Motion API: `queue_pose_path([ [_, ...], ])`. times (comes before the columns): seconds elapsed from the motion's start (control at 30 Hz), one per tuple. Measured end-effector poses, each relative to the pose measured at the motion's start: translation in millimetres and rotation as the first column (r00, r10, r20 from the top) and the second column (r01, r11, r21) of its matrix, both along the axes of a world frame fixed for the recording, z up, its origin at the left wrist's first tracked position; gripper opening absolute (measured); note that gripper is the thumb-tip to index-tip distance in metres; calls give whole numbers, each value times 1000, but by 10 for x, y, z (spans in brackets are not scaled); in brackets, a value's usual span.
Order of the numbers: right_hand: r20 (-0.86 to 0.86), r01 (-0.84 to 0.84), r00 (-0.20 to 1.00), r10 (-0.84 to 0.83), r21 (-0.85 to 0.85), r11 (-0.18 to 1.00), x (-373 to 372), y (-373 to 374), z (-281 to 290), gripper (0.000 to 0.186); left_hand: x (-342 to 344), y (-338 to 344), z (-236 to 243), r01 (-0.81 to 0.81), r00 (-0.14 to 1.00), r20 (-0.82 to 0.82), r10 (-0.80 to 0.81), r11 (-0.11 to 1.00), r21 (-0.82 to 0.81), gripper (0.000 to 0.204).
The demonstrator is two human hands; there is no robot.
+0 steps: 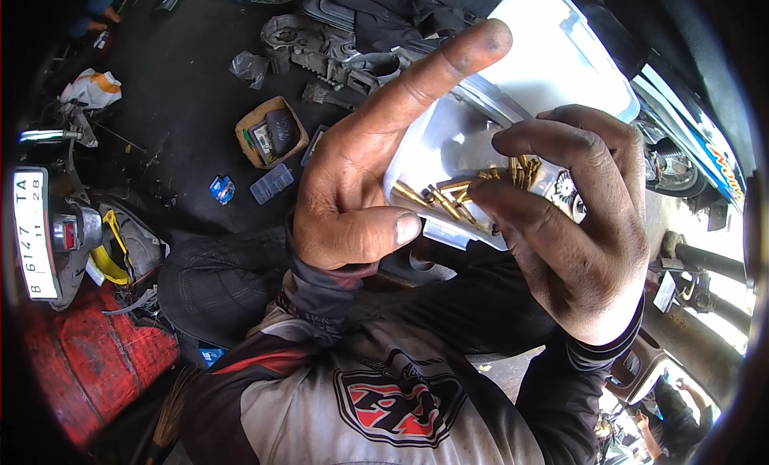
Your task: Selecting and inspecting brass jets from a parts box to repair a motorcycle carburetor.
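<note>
My left hand (344, 225) grips the clear plastic container (416, 161), thumb at its near side, index finger stretched along the upper edge. Inside lie several small brass jet-like pieces (444, 205) and a silvery ribbed round part (565, 197). The white translucent lid (569, 48) stands raised at the back. My right hand (581, 233) arches over the container's right part, fingers curled, the index fingertip among the brass pieces; the thumb tip and whatever it pinches are hidden.
Engine casings (320, 56), a cardboard box (272, 132), a small compartment case (272, 185), a red worn surface (96, 357) and a motorbike tail part with plate (40, 233) surround me. A motorbike wheel (673, 169) is at right. Another person (673, 417) appears lower right.
</note>
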State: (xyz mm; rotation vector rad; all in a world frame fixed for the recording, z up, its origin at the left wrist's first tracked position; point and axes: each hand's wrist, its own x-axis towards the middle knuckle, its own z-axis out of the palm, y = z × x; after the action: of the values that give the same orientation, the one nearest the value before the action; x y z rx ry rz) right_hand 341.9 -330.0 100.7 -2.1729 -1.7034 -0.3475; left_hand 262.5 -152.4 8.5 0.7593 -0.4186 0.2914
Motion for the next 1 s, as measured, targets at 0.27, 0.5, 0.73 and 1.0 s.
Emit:
queue_pose_path([
  [0.27, -51, -11, 999, 11, -1, 1000, -24, 19, 9, 31, 15, 0, -46, 16, 998, 59, -16, 1000, 5, 101],
  [0.5, -77, -5, 997, 5, -3, 1000, -26, 20, 0, 30, 25, 8, -46, 38, 996, 77, -37, 999, -14, 101],
  [0.73, -60, -6, 998, 5, -11, 1000, -27, 6, 10, 34, -11, -6, -22, 40, 999, -34, -41, 999, -30, 118],
  [1.0, -50, -14, 999, 15, 28, 1000, -22, 4, -17, 32, -4, -1, -24, 29, 1000, 6, -29, 999, -13, 104],
])
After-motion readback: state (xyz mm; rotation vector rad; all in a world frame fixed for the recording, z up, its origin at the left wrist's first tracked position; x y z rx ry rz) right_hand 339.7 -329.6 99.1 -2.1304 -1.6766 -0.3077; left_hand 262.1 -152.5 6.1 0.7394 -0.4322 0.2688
